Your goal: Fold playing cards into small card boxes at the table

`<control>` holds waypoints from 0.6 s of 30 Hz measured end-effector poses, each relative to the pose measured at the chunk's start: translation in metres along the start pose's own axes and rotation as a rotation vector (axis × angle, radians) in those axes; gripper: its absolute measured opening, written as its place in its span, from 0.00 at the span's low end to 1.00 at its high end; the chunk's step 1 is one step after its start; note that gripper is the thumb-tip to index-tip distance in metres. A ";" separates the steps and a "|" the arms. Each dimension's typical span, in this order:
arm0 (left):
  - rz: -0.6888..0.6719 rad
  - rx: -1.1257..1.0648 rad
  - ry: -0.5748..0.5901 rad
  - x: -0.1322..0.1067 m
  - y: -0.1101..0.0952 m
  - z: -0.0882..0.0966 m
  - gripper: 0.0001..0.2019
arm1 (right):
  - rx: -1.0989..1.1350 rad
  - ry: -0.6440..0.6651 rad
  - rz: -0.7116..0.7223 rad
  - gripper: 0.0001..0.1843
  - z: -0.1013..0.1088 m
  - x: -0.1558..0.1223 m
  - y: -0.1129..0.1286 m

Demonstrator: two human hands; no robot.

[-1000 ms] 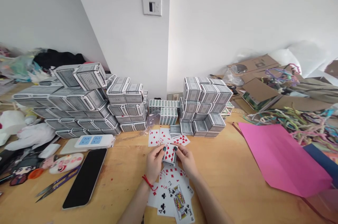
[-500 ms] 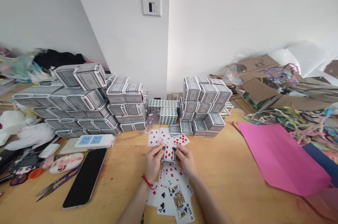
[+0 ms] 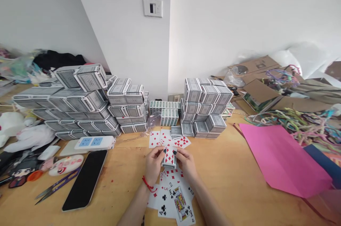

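Note:
Between my two hands is a playing card [image 3: 169,156] with red diamonds on its face, bent down at its near edge. My left hand [image 3: 154,164] pinches its left side, and a red cord circles that wrist. On the card's right side, my right hand [image 3: 186,162] grips with thumb and fingers. Under my wrists lie loose face-up cards, among them a king of clubs [image 3: 181,204] and a four of clubs [image 3: 163,201]. Just beyond my fingertips, more red cards [image 3: 182,142] lie fanned out, beside small grey folded-card blocks [image 3: 176,131].
Stacks of folded-card blocks stand at left [image 3: 87,103] and right [image 3: 205,98], with green-white blocks [image 3: 169,116] between. A black phone [image 3: 85,180], thread snips [image 3: 57,187] and a power strip [image 3: 94,143] lie left. Pink paper [image 3: 285,158] and coloured yarn [image 3: 298,123] lie right.
My hands and the card stay in nearly the same place. The card's near end appears slightly more bent, and the whole view has shifted a little.

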State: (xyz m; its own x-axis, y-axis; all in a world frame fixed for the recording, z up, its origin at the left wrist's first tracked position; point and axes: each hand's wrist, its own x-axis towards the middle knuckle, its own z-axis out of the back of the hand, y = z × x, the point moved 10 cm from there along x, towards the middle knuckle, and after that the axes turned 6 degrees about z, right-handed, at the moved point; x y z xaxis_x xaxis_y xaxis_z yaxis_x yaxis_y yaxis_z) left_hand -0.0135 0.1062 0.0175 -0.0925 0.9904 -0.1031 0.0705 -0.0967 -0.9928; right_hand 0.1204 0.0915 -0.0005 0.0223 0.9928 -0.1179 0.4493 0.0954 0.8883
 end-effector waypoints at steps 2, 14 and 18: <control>-0.007 0.000 0.021 -0.001 -0.003 -0.004 0.06 | 0.007 -0.004 -0.003 0.13 -0.001 -0.001 0.000; -0.015 -0.006 0.105 0.000 -0.003 -0.013 0.06 | 0.017 0.007 0.002 0.11 -0.004 -0.001 0.000; -0.001 0.013 0.105 -0.002 -0.004 -0.014 0.05 | 0.038 -0.036 -0.014 0.13 0.001 0.000 -0.001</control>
State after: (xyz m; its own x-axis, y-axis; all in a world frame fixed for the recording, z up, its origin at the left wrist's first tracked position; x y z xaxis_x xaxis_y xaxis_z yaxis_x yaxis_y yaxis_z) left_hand 0.0007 0.1061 0.0226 0.0125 0.9953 -0.0961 0.0571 -0.0967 -0.9937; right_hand 0.1207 0.0915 -0.0023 0.0475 0.9880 -0.1469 0.4836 0.1059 0.8688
